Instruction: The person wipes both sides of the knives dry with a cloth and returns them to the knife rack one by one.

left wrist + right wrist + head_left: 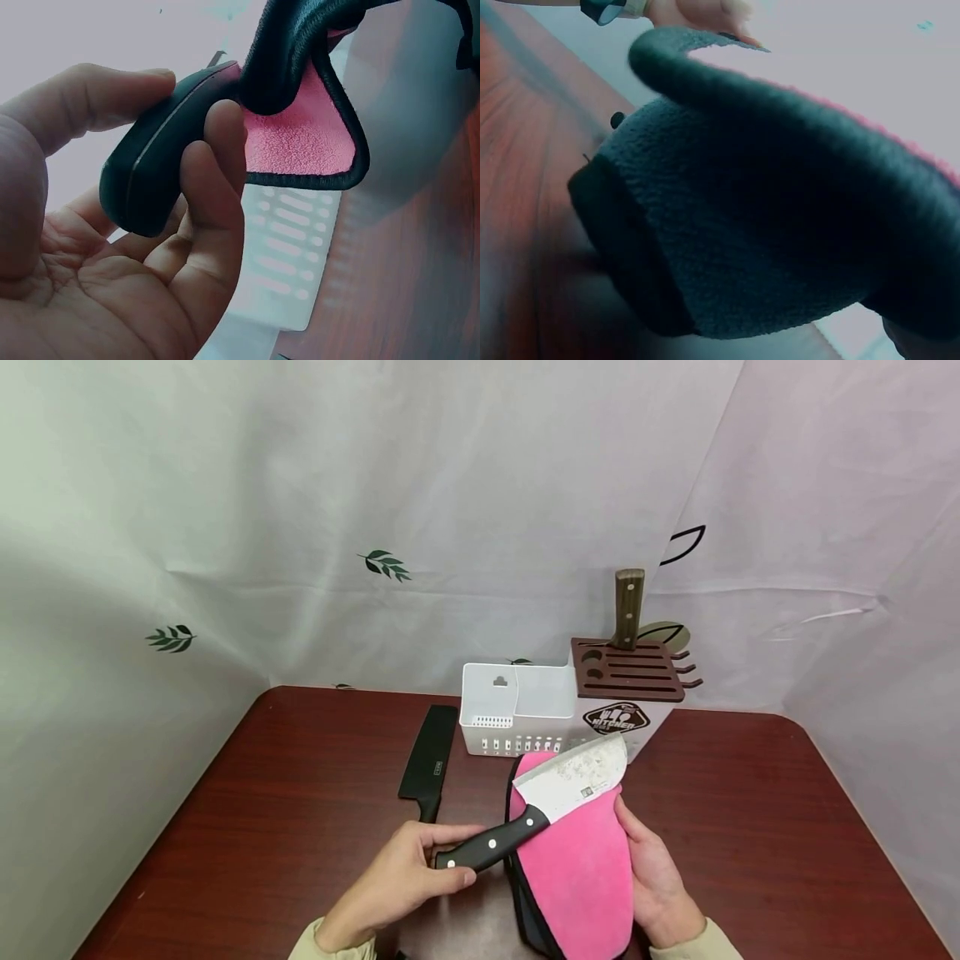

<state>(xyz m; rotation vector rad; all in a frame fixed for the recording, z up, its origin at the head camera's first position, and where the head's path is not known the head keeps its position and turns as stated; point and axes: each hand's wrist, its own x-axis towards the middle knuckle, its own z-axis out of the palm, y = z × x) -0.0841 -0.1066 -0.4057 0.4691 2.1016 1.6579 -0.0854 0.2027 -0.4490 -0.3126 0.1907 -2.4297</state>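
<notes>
My left hand [397, 878] grips the black riveted handle of a cleaver [573, 777], whose wide, spotted blade points up and to the right. That blade lies across a pink cloth with dark edging [581, 877]. The cloth's other side is dark grey, seen in the right wrist view. My right hand [656, 881] holds the cloth along its right edge, thumb on the pink side; its other fingers are mostly hidden behind it. In the left wrist view, the thumb and fingers close round the cleaver handle [150, 169].
A white knife holder [517, 737] with a slotted brown top [637, 681] stands at the table's back. A wooden-handled knife [628, 602] is upright in it. Left of the holder, a black knife [431, 756] lies on the brown table [262, 827]. A pale curtain hangs behind.
</notes>
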